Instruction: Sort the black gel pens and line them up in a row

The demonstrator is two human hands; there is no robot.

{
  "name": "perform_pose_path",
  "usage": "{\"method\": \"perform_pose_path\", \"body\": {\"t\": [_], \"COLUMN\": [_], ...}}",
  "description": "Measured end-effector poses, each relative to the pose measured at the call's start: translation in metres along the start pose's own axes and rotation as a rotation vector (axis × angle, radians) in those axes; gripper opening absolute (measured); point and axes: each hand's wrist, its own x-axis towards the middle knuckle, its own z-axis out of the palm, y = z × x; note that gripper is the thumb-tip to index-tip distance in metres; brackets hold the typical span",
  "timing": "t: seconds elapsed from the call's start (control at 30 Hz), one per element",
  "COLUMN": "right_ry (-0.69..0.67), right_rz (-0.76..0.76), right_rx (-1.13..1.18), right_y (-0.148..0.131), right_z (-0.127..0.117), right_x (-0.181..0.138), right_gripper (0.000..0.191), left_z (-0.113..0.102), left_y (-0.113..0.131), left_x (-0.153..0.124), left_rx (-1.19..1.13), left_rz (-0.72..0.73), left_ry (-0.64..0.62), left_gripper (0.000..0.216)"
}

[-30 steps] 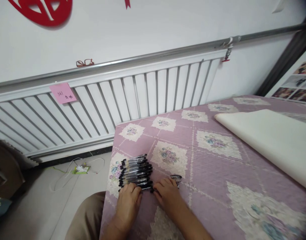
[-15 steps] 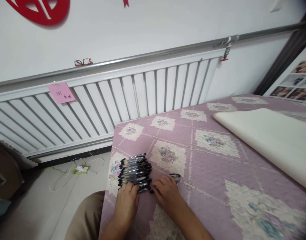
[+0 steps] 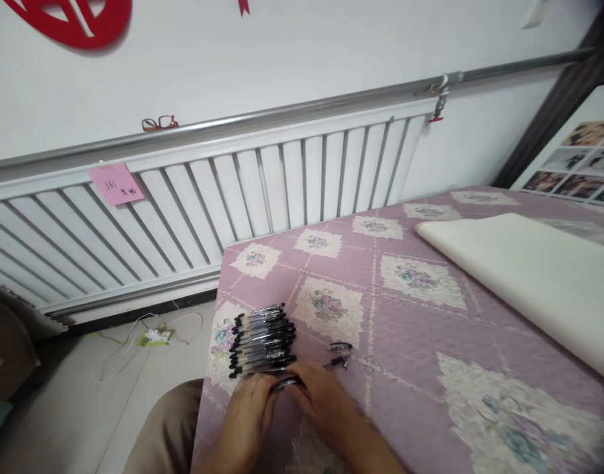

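A pen (image 3: 286, 383) with a black end spans the gap between my two hands, just below the row. The fingers of my left hand (image 3: 249, 405) are closed at its left end. My right hand (image 3: 317, 392) pinches the other end. Right above my hands, several black-and-clear pens (image 3: 263, 339) lie side by side in a stacked row. To the right of the row are a loose dark pen cap (image 3: 340, 346) and a small black pen part (image 3: 337, 361), both on the purple floral cloth (image 3: 331, 263).
A folded cream sheet (image 3: 523, 276) lies on the right side of the cloth. Behind stands a white radiator (image 3: 282, 178) with a pink note (image 3: 115, 184) and glasses (image 3: 159, 123) on its pipe. A power strip (image 3: 157, 337) with cables sits on the floor.
My hands have drawn slightly down, away from the row, with a pen now visible between them. My right hand has shifted left, uncovering the small black part beside the loose cap.
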Motion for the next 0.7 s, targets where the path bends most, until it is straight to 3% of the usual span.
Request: {"method": "perform_pose_path", "body": {"t": [0.2,0.37,0.7], "right_ry": [-0.069,-0.19,-0.246], "right_rz": [0.074,0.097,-0.017], "right_rx": [0.126,0.118,-0.047], "right_y": [0.001,-0.001,0.001], "right_z": [-0.005,-0.021,-0.028], "right_x": [0.0,-0.003,-0.005], "right_gripper": [0.014,0.013,0.014], "left_z": [0.0,0.005,0.016], "left_y": [0.018,0.018,0.014], "left_x": [0.007,0.01,0.013], "left_rx": [-0.039,0.097,0.182], "left_rz": [-0.009,0.029,0.106], "left_ry": [-0.025,-0.064,-0.13], "left_gripper": [0.029,0.021,0.015]}}
